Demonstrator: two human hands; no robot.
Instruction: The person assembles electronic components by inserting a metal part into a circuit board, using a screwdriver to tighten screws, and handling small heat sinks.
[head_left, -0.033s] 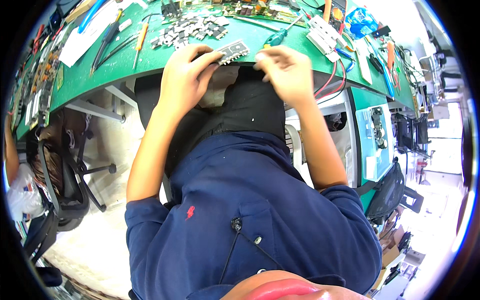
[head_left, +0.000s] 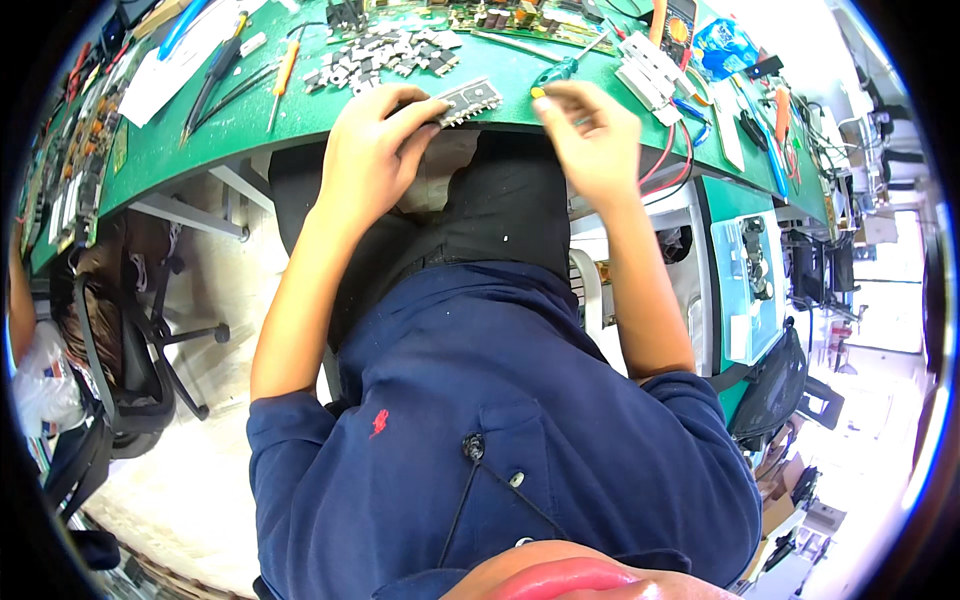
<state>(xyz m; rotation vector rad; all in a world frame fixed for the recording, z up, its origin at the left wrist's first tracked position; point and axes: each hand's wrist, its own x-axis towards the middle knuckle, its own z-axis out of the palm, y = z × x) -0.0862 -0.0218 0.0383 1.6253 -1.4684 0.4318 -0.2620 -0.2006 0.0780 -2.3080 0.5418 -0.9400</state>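
The left hand (head_left: 375,145) pinches one end of a grey toothed strip (head_left: 470,101) between thumb and fingers, the strip's free end pointing toward the right hand (head_left: 602,135). The strip lies at the near edge of the green bench (head_left: 235,140), above the lap; because only one end is gripped, a slackened pinch could let it tip off the edge, and its fine teeth might bend if pressed against the bench. The right hand is half curled, thumb apart from the fingers, with nothing visible in its grasp; a careless sweep could set the teal-handled screwdriver (head_left: 558,72) rolling. Beyond the strip, the loose pile of small components (head_left: 385,60) could scatter if knocked. The strip's underside and gripped end are hidden, and whether the right fingertips touch the screwdriver's yellow end cannot be told. The circuit boards (head_left: 510,18) at the far side are cut off by the upper rim.
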